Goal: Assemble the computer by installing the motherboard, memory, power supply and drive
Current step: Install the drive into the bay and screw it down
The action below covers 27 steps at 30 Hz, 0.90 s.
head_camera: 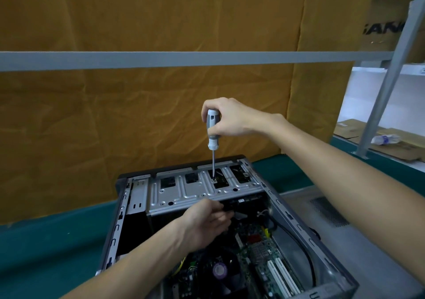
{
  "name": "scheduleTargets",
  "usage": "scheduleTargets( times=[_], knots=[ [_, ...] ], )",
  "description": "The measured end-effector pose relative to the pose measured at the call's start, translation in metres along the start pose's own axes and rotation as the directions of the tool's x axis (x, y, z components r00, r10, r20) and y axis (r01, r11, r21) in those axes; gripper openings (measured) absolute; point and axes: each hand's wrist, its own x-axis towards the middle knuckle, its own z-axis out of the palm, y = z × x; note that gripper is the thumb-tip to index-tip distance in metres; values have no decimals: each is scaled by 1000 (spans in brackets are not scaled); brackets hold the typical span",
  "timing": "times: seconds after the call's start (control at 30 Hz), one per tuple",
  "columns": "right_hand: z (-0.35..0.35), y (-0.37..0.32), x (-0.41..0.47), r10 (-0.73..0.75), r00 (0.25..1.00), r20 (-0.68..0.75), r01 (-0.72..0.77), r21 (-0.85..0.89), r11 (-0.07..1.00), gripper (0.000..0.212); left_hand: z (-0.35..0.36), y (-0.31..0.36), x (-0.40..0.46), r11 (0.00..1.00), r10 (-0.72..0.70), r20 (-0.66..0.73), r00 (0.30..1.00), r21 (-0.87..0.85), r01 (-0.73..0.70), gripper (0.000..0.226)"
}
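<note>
The open computer case (296, 227) lies on the green bench (46, 241), its motherboard (259, 259) inside at the near end. The left hand (207, 223) reaches under the drive cage (184, 190); its grip is hidden, so I cannot tell. Farther back, the right hand (227, 118) wraps the screwdriver (213, 135), upright with its tip on the cage. Behind stands brown cardboard (138, 103).

My right hand (226, 119) is raised, fingers curled in a fist-like grip, forearm stretching in from the right. My left hand (207, 220) sits lower, fingers curled forward and partly hidden, forearm angling up from below.
</note>
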Motion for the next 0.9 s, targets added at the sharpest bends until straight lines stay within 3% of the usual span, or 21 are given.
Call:
scheduleTargets(
  times=[0.17, 0.3, 0.47, 0.63, 0.73, 0.77, 0.9],
  knots=[
    [-8, -6, 8, 105, 993, 50, -96, -160, 983, 20, 0, 2, 2, 1000, 14, -29, 999, -10, -14, 14],
    [-8, -4, 17, 140, 989, -54, -149, -447, 882, 34, 0, 1, 2, 1000, 10, -5, 1000, -2, -10, 9],
    [-3, 1, 22, 33, 999, 2, -31, -289, 957, 27, -1, 2, 4, 1000, -3, -1, 1000, -10, 3, 10],
    [-13, -6, 27, 122, 970, 209, -62, -270, 961, 29, -2, 3, 6, 999, -1, 5, 1000, -33, 1, 10],
    [-10, -4, 32, 130, 979, 158, -78, -297, 952, 20, -2, 2, 6, 999, 1, 0, 1000, -39, -1, 10],
    [-10, -5, 33, 135, 982, 129, -84, -342, 936, 26, -2, 2, 6, 999, 1, -3, 1000, -41, -2, 10],
    [-18, -7, 34, 164, 956, 243, -98, -264, 959, 34, -3, 3, 5, 998, -4, -1, 1000, -55, 4, 9]
  ],
)
